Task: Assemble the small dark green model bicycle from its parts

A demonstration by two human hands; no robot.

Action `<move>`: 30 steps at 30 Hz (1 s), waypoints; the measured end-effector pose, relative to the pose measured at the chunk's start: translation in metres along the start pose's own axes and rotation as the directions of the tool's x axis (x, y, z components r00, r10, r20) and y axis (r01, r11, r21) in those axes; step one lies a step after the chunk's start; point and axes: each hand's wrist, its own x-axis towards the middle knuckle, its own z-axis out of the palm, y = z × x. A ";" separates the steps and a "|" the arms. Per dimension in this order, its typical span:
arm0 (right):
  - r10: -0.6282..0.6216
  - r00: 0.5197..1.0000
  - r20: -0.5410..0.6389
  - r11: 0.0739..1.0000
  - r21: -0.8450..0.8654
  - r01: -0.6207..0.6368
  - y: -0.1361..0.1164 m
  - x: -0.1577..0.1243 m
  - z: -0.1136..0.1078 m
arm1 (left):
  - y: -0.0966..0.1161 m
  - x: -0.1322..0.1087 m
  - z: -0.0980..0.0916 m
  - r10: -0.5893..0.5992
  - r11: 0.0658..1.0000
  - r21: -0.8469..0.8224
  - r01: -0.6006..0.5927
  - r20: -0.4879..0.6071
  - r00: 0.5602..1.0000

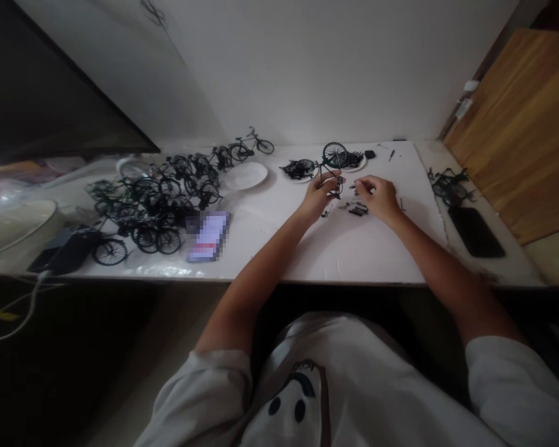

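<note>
My left hand (320, 194) is closed around a dark miniature bicycle (335, 155), which is held tilted with one spoked wheel up and away from me. Just to its right, my right hand (376, 194) has thumb and forefinger pinched together, close to the bicycle's lower end. Whatever sits in that pinch is too small to name. Beneath and between the hands lie several small dark parts (358, 210) on the white board (354, 254). Behind the hands, dark bicycle parts are heaped on two white plates, a left heap (298, 169) and a right heap (354, 159).
Many miniature bicycles (163, 192) crowd the left side, with one bicycle (251, 146) standing apart near the wall. A white plate (246, 176) and a lit phone (209, 236) lie nearer the middle. At right are a black phone (476, 231) and a wooden panel (522, 130).
</note>
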 end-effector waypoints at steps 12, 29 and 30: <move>0.093 0.988 0.122 0.905 0.405 -0.135 -0.016 -0.003 -0.002 | 0.000 0.000 -0.001 -0.005 1.000 0.026 0.005 -0.006 1.000; 0.057 0.981 0.184 0.891 0.434 -0.133 -0.023 -0.009 0.001 | 0.005 -0.007 0.006 -0.078 0.994 -0.063 0.086 0.119 0.990; 0.072 0.978 0.195 0.887 0.435 -0.152 -0.023 -0.009 0.001 | 0.005 -0.007 0.006 -0.080 0.994 -0.064 0.088 0.121 0.989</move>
